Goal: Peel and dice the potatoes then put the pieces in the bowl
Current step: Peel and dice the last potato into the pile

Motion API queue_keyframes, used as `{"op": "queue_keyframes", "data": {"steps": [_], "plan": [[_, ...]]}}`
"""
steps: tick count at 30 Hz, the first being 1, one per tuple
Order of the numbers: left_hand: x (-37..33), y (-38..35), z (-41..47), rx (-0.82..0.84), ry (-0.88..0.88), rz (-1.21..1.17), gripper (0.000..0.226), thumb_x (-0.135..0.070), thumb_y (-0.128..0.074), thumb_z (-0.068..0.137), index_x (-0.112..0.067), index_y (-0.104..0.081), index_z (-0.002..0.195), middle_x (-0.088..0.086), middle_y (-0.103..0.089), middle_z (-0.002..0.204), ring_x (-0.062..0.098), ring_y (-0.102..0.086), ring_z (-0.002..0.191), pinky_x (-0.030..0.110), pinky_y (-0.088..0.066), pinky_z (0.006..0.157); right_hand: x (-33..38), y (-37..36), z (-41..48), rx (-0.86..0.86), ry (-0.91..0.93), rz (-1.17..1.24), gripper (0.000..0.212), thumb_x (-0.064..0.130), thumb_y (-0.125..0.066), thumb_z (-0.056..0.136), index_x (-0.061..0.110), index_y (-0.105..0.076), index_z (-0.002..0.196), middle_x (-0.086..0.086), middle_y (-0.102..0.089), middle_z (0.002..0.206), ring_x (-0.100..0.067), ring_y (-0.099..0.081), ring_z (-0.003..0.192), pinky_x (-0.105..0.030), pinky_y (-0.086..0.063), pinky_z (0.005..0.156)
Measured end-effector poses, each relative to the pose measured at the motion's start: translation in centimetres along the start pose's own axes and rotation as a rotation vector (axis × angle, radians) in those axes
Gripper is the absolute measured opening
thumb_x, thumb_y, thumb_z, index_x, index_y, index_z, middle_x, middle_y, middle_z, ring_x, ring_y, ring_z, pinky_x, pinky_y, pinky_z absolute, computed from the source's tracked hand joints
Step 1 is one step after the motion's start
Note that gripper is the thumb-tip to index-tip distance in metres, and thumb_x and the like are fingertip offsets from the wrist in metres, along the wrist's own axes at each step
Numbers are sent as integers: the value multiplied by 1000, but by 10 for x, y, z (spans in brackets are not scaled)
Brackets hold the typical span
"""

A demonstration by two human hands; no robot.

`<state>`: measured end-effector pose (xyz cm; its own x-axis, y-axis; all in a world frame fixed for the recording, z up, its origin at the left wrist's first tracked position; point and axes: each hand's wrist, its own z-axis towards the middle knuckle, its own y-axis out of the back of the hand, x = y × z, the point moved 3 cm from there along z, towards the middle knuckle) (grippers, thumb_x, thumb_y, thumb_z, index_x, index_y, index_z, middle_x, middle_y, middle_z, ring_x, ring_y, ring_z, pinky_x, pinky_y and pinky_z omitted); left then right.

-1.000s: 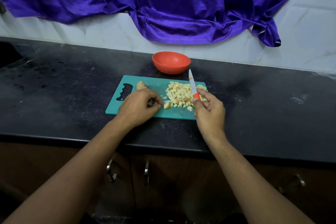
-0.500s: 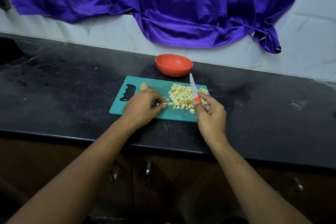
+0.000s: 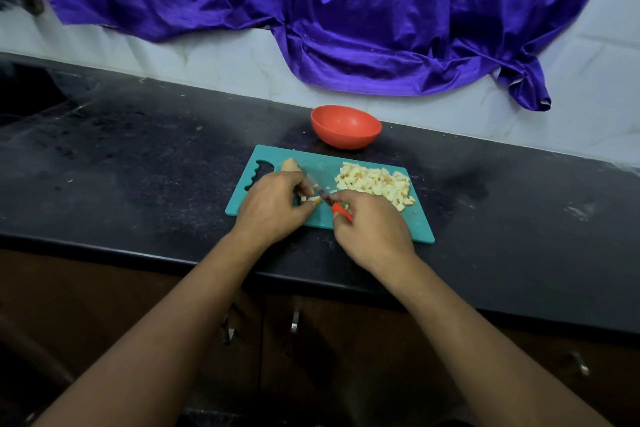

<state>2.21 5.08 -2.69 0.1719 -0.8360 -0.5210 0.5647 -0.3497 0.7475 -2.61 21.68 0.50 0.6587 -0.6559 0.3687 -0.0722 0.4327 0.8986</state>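
Pinching a small pale potato bit (image 3: 310, 199) on the flat teal board (image 3: 417, 227), left hand (image 3: 273, 204) curls. Right hand (image 3: 372, 229) grips red-handled knife (image 3: 341, 212), its blurred blade at the bit. Rough cubes (image 3: 375, 184) heaped board-right; rounded chunk (image 3: 290, 165) far-left. Round orange bowl (image 3: 346, 126) stands behind, on speckled black surface (image 3: 138, 166).

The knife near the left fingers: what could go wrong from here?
1. The knife works right beside the left hand, which pinches a small potato piece; a slip could cut a finger.
2. The diced pile lies near the cutting board edge; cubes might fall onto the counter.
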Motion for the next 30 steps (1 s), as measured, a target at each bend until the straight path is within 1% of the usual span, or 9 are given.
{"op": "queue_keyframes", "data": {"steps": [8,11,14,16,20,24,26,28,30], "plan": [[1,1,2,35,35,-18,8,-31,-78,87,-31,-71,83,-17,-67,87,3,-61,84,29,-53,74,30,20,8,22,44,-225,41,25,-56,97,32,-62,137,-1,-69,119,-25,-63,108,-34,-41,74],[1,1,1,36,50,-38,10,-30,-78,86,-31,-71,79,-16,-68,86,4,-61,83,33,-54,75,38,19,8,82,45,-274,37,25,-57,96,29,-65,132,-3,-67,114,-25,-61,99,-33,-41,72],[0,2,1,47,54,-50,12,-25,-78,85,-31,-71,78,-17,-68,84,3,-62,83,35,-56,78,42,14,7,131,56,-335,33,27,-58,97,26,-65,129,-1,-59,98,-22,-51,85,-35,-41,71],[0,3,1,43,51,-48,16,-24,-78,85,-32,-69,74,-17,-67,82,4,-62,82,36,-56,78,44,11,9,131,65,-376,29,27,-58,96,24,-65,125,0,-54,93,-22,-49,82,-36,-41,70],[1,2,2,33,60,-49,20,-24,-78,86,-32,-66,72,-16,-67,80,2,-60,76,30,-51,72,48,-2,4,121,105,-438,29,25,-57,97,20,-62,125,-4,-64,105,-25,-59,91,-37,-39,71],[2,0,3,22,60,-65,12,-27,-78,84,-30,-72,74,-18,-71,80,2,-62,78,32,-55,76,31,-15,-13,37,173,-410,52,21,-52,100,21,-44,152,-4,-65,115,-26,-64,100,-37,-42,73],[3,1,3,35,59,-69,11,-25,-77,84,-31,-73,76,-19,-71,81,1,-63,79,33,-57,77,19,-17,-20,28,182,-380,54,23,-50,102,24,-40,156,-2,-65,117,-23,-63,100,-37,-48,78],[2,2,2,45,50,-62,5,-25,-77,86,-30,-75,84,-19,-70,83,0,-63,80,29,-55,76,6,-13,-18,15,151,-271,48,27,-50,104,32,-48,151,3,-67,112,-17,-62,94,-37,-52,79],[2,2,1,44,45,-94,1,-29,-76,89,-30,-75,89,-19,-67,80,-3,-61,77,20,-47,68,-12,-8,-11,52,12,-3,38,31,-56,103,38,-61,140,10,-68,101,-10,-60,83,-32,-52,72]]}}
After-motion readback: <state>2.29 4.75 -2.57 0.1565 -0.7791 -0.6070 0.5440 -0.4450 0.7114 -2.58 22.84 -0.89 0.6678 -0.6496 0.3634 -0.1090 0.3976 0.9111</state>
